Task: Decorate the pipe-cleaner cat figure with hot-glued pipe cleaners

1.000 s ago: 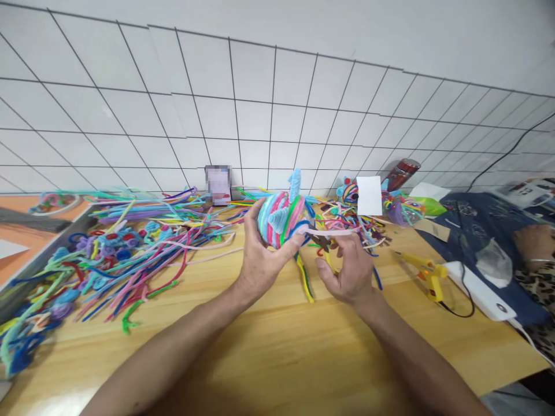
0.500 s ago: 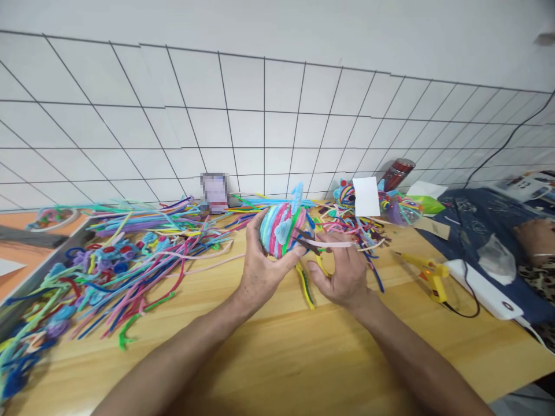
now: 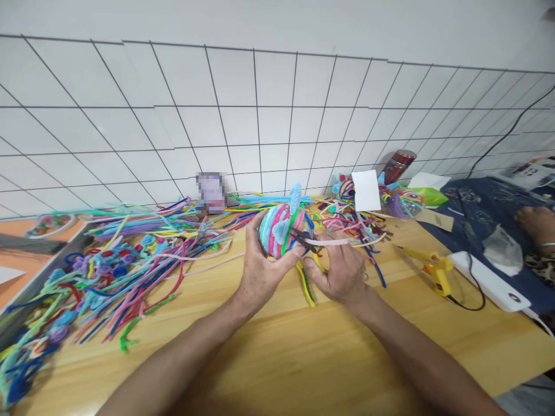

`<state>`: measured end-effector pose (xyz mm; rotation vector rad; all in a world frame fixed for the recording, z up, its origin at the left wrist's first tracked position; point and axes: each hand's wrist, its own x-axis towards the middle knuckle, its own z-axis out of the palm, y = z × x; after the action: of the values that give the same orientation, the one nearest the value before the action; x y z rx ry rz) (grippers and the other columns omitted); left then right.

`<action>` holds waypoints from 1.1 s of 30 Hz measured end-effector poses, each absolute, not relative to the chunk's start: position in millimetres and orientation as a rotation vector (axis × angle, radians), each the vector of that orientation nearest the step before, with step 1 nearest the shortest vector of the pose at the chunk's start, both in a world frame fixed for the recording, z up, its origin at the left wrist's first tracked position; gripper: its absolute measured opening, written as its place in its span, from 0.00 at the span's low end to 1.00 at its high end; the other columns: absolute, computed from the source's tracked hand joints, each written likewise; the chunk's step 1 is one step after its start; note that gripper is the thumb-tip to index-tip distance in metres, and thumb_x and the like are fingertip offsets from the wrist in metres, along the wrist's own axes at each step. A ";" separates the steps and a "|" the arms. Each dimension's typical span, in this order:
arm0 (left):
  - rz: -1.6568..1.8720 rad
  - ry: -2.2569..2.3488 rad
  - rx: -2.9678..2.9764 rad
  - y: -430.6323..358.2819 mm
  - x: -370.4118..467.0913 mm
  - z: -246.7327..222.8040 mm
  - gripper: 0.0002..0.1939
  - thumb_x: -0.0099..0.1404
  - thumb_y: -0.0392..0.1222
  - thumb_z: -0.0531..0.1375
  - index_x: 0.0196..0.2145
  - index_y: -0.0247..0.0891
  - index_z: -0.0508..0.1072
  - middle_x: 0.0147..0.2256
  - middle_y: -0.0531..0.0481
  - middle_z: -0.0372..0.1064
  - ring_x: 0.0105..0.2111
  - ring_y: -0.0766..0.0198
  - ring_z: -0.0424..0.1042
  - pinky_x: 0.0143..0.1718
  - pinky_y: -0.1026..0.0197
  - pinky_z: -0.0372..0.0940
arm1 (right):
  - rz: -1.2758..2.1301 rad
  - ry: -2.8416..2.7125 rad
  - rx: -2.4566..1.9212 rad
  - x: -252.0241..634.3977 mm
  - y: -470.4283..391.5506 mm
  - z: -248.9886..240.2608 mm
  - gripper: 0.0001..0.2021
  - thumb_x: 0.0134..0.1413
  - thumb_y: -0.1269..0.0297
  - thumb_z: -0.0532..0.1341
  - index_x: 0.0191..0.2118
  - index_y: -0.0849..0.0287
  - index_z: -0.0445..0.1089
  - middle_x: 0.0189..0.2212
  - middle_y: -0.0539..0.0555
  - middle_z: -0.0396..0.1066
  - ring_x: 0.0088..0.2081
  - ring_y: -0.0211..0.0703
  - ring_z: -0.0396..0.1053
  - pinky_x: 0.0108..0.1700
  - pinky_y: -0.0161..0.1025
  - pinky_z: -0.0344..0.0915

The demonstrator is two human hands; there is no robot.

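My left hand (image 3: 264, 271) is closed round a ball-shaped craft piece (image 3: 269, 231) wound in pink, blue, white and green pipe cleaners. Light-blue fuzzy ear-like shapes (image 3: 295, 198) stick out from it. In my right hand (image 3: 340, 266) is a pair of scissors (image 3: 306, 241) with dark blades and what looks like a yellow handle, mostly covered by my fingers. The blades point at the right side of the piece, close to the green band; I cannot tell whether they touch it. A pale pink pipe cleaner (image 3: 329, 242) runs across my right fingers.
Loose pipe cleaners (image 3: 151, 277) cover the table's left side, with more behind my right hand. A yellow glue gun (image 3: 436, 271) lies by a white power bank-like box (image 3: 489, 280). Behind are a phone (image 3: 212, 193), white card (image 3: 366, 190) and red flask (image 3: 399, 166). Another person's hand (image 3: 535, 224) is at far right.
The view has shifted slightly. Both hands keep nearly the same hold, with the scissors still at the right side of the pipe-cleaner ball.
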<state>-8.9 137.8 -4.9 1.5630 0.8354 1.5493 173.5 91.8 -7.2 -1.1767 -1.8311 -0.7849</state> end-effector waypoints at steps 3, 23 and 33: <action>1.537 0.846 1.562 137.5 -8.8 -4.2 0.43 0.59 0.48 0.76 0.66 0.45 0.62 0.63 0.42 0.68 0.62 0.49 0.73 0.66 0.45 0.69 | -0.816 -1.826 -1.181 174.3 93.1 -10.4 0.16 0.72 0.57 0.59 0.57 0.61 0.69 0.44 0.64 0.80 0.43 0.54 0.81 0.44 0.44 0.76; 1.477 0.960 1.434 147.8 -1.7 -13.0 0.37 0.60 0.53 0.75 0.59 0.42 0.65 0.59 0.42 0.71 0.59 0.51 0.75 0.65 0.47 0.70 | -0.511 -1.945 -1.323 178.7 101.5 -27.9 0.26 0.70 0.58 0.58 0.68 0.64 0.62 0.47 0.65 0.82 0.44 0.56 0.80 0.45 0.47 0.76; 1.457 0.967 1.375 159.4 -11.3 -12.1 0.37 0.59 0.56 0.75 0.58 0.42 0.65 0.56 0.45 0.73 0.54 0.54 0.77 0.61 0.50 0.71 | 0.174 -2.106 -1.664 240.7 18.2 -34.2 0.10 0.69 0.61 0.59 0.49 0.56 0.76 0.37 0.53 0.83 0.33 0.45 0.80 0.36 0.39 0.73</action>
<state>-11.3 159.4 -12.1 1.3749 0.9673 1.4573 240.7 18.2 -34.2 -1.6642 -2.1060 0.1739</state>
